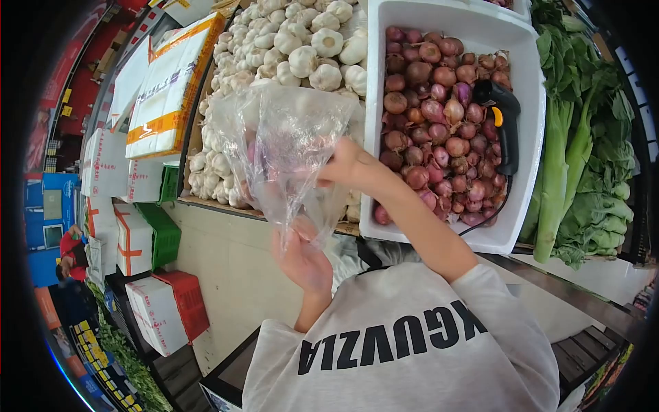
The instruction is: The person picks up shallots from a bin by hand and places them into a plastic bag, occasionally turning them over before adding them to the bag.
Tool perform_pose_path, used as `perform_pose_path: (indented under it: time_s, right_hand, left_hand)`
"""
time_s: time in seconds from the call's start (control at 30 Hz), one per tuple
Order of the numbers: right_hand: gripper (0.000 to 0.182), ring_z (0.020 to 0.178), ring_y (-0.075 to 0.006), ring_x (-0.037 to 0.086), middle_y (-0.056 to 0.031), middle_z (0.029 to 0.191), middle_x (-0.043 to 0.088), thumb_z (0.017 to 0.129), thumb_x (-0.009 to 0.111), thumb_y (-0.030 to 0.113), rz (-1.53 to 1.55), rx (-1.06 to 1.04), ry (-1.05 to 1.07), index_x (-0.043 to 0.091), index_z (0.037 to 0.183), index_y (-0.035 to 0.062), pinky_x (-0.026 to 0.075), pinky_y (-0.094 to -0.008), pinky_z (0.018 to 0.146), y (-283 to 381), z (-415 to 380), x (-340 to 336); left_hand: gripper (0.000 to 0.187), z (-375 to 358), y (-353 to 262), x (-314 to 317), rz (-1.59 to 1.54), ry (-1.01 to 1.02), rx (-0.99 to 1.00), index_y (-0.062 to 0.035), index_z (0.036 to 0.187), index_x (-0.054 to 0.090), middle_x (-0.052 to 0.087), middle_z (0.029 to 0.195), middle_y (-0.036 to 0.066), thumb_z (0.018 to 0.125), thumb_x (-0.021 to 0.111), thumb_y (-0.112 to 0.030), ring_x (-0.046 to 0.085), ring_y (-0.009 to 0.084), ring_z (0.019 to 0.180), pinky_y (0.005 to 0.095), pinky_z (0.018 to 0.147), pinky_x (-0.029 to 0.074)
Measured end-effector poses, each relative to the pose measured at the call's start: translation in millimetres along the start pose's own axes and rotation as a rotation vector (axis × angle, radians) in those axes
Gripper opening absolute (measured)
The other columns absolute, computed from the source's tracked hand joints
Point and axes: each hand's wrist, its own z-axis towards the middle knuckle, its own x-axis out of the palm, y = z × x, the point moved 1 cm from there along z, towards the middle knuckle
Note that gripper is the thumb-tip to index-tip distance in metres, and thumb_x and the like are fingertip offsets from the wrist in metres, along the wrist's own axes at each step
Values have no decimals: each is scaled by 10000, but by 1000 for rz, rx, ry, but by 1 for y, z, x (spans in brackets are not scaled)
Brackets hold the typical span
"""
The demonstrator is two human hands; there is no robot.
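Note:
A clear plastic bag hangs in front of me over the edge of the garlic heap. My left hand is closed around its lower, gathered part. Higher up, my right hand grips the bag's right side, its fingertips partly hidden by the crumpled film. Something purplish shows through the plastic, too blurred to name. Whole garlic bulbs lie behind and around the bag. To the right, a white foam box holds small red onions. On those onions rests a black handheld scanner with an orange trigger and a cable.
Leafy green vegetables with thick stalks lie right of the foam box. At left are taped white foam boxes, a green crate and a red crate. Another person in red is far off at left.

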Motion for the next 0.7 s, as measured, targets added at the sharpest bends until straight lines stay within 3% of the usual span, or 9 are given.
perform_pose_path:
  time_s: [0.07, 0.13, 0.3, 0.33, 0.4, 0.5, 0.57, 0.63, 0.7]
  right_hand:
    - [393, 776, -113, 550, -58, 894, 572, 715, 632, 149, -8, 50, 21, 491, 1062, 29, 446, -223, 663, -18, 26, 7]
    - [407, 886, -141, 530, -51, 946, 568, 724, 619, 149, 99, -424, -61, 480, 1087, 29, 423, -247, 771, -14, 33, 8]
    - [368, 929, -143, 512, -76, 982, 560, 751, 582, 137, 124, -220, -146, 481, 1083, 14, 400, -256, 815, -14, -5, -13]
    - [355, 928, -142, 515, -84, 980, 560, 759, 570, 131, 167, -161, -119, 482, 1079, 7, 403, -255, 810, -18, -13, -21]
    - [326, 888, -137, 527, -87, 949, 565, 754, 576, 139, 150, -181, -181, 503, 1037, -5, 415, -247, 779, -11, -34, -39]
    - [284, 839, -122, 542, -78, 902, 570, 761, 568, 140, 133, -245, -370, 524, 990, -23, 423, -230, 748, 3, -60, -65]
    - [275, 812, -123, 549, -81, 896, 575, 773, 554, 151, 126, -326, -421, 526, 996, -8, 425, -231, 741, 4, -70, -87]
    - [274, 779, -117, 550, -80, 878, 579, 779, 547, 159, 162, -348, -488, 524, 998, -4, 428, -224, 720, 7, -78, -107]
    - [283, 749, -105, 545, -79, 857, 583, 781, 548, 169, 178, -310, -607, 521, 1002, -6, 429, -214, 689, 11, -85, -119]
  left_hand:
    - [225, -6, 2, 1, 38, 13, -53, -76, 629, 354, 419, 658, 40, 833, 378, -169, 391, 133, 679, 285, 672, 307]
    - [223, -11, 3, 1, 53, 8, -56, -78, 631, 355, 431, 677, 42, 832, 380, -171, 403, 138, 703, 289, 695, 314]
    - [211, -10, 0, -5, 79, -92, -53, -79, 661, 371, 453, 741, 38, 846, 374, -181, 428, 144, 772, 307, 757, 332]
    - [156, -8, -3, -6, 19, -37, -30, -54, 744, 418, 462, 787, 41, 841, 376, -169, 428, 141, 789, 294, 763, 329]
    - [154, 0, -4, -7, -43, 24, -6, -30, 827, 464, 471, 834, 45, 836, 378, -157, 428, 138, 806, 281, 769, 327]
    - [183, 27, -6, -5, -33, -169, 60, -29, 832, 460, 478, 845, 50, 852, 372, -188, 437, 147, 822, 307, 811, 349]
    - [140, 52, -13, 1, -141, -82, 26, -50, 822, 458, 476, 827, 37, 859, 395, -169, 447, 129, 806, 309, 799, 366]
    - [158, 84, -18, -3, 117, 35, 234, -29, 836, 466, 483, 826, 37, 857, 401, -171, 456, 128, 773, 288, 760, 383]
    - [173, 124, -41, -1, -285, 127, 158, -6, 842, 476, 501, 812, 47, 846, 414, -167, 469, 139, 730, 268, 741, 385]
